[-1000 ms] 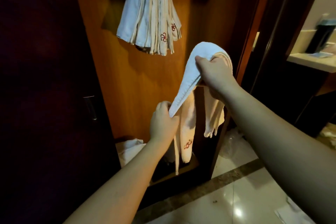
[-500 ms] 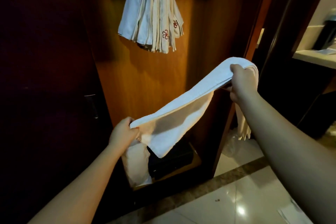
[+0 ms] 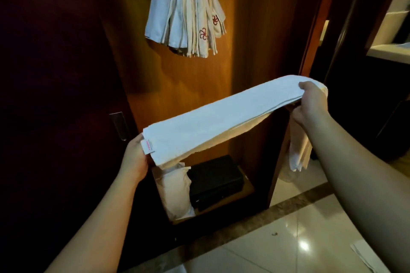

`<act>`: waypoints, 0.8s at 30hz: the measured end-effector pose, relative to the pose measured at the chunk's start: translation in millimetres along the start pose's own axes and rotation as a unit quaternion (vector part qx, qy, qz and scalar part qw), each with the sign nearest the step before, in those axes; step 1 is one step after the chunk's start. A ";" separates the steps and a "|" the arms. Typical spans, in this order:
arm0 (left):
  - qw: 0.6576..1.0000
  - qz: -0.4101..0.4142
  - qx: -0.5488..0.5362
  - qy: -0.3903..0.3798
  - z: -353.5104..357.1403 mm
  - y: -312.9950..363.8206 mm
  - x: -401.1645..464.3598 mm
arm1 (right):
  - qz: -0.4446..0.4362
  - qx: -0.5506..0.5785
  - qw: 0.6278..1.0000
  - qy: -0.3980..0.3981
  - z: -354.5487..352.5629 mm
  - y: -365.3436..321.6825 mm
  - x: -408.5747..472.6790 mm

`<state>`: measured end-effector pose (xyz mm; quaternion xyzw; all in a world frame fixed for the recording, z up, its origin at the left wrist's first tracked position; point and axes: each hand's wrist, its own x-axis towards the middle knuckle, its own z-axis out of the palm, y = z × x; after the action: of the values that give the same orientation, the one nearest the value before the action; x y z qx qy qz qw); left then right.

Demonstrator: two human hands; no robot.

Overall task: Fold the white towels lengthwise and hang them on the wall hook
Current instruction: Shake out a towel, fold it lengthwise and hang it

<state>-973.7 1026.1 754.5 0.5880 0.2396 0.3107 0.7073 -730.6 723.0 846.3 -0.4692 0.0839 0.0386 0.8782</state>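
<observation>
Since half a second back, left hand (image 3: 135, 157) has swung outward — towel (image 3: 221, 115) now stretched flat between both hands. Left pinches the tagged end; right hand (image 3: 310, 104) grips the far end, surplus hanging beneath it. Hung towels (image 3: 184, 11) above — well apart.

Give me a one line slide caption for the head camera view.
Both hands, left hand and right hand, stretch a folded white towel below towels already hanging on the wooden wall.
</observation>
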 end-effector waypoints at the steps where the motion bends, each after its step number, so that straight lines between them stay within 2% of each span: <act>1: 1.000 0.010 0.018 -0.008 -2.6 0.2 0.9 | -0.001 -0.002 1.000 0.003 -4.6 1.9 2.8; 3: 0.998 0.031 0.053 -0.028 -3.6 2.7 0.8 | 0.001 -0.011 1.000 0.008 -10.6 5.8 5.6; 6: 0.997 0.039 0.050 -0.036 -4.6 8.6 1.1 | 0.009 -0.006 1.000 0.008 -15.2 9.9 7.2; 15: 0.994 -0.032 -0.100 -0.036 -10.9 -8.8 -5.7 | 0.041 -0.001 0.999 0.005 -23.9 17.8 8.9; 19: 0.982 -0.078 -0.170 -0.021 -9.1 -25.7 -8.6 | 0.087 0.035 0.995 -0.044 -18.8 18.5 1.4; 24: 0.962 -0.112 -0.249 -0.020 -8.6 -43.6 -9.2 | 0.099 0.058 0.985 -0.125 -16.9 11.2 -5.8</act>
<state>-979.3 1020.3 709.8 0.3687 0.2043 0.2676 0.8665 -739.8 715.3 829.0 -0.3988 0.0215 0.1790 0.8992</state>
